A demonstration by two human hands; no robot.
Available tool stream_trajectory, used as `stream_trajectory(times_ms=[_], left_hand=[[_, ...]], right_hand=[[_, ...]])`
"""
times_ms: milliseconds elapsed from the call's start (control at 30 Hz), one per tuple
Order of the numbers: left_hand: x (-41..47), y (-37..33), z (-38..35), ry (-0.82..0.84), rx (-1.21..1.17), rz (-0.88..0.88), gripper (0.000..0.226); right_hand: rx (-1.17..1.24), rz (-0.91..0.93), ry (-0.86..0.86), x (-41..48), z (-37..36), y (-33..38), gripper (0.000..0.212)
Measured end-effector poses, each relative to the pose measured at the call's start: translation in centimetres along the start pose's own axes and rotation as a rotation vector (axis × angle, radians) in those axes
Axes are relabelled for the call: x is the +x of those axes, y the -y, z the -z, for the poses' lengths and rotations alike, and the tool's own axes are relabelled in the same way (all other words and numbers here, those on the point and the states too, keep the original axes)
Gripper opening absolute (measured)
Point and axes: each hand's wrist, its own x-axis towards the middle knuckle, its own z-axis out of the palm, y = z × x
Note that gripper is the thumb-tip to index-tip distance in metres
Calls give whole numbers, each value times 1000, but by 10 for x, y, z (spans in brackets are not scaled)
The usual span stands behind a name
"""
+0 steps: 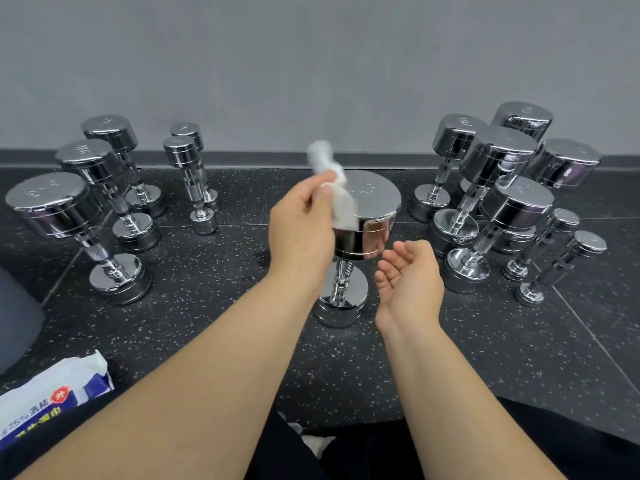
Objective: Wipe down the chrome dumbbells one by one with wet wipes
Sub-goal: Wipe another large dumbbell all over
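A chrome dumbbell (367,216) stands upright on end in the middle of the dark speckled floor. My left hand (301,223) is raised just left of its top head, pinching a crumpled white wet wipe (332,181) that hangs blurred against the head's edge. My right hand (410,275) hovers palm up with fingers loosely curled, just right of the dumbbell's handle, holding nothing. More upright chrome dumbbells stand in two groups: several on the left (52,206) and several on the right (498,157).
A blue and white pack of wet wipes (45,396) lies at the lower left. A used white wipe (317,441) lies near my lap. A grey wall with a dark skirting runs behind the dumbbells. A grey rounded object sits at the left edge (14,317).
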Motion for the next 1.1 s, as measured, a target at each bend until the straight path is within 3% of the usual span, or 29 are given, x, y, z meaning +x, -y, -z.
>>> stream_trajectory(times_ms=[133,200,300,400,467,533,600,733,867,967,1100], left_hand=[[4,-3,-3,-7,100,-99,27],[10,6,2,-25,39,43,30],[13,22,8,81,118,234,25],[17,19,5,81,79,143,32],[24,14,4,106,61,130,33],[24,13,4,189,62,212,23],[23,10,4,245,64,266,28],[48,-12,-7,255,57,194,21],[77,-17,-10,379,138,342,13],[89,-16,-11,483,61,380,12],[96,-10,-10,286,25,326,19]], right_hand=[[-13,36,4,6,-4,2,11],[-31,74,29,9,-8,4,13],[-76,163,112,16,-16,15,23],[-112,212,194,25,-25,27,27],[-111,207,237,28,-28,31,25],[-122,184,276,29,-29,27,24],[-127,139,294,29,-29,23,27],[-95,106,389,37,-28,19,42],[-84,114,414,58,-33,37,46],[-120,74,501,74,-43,58,50],[-342,56,584,75,-53,60,64]])
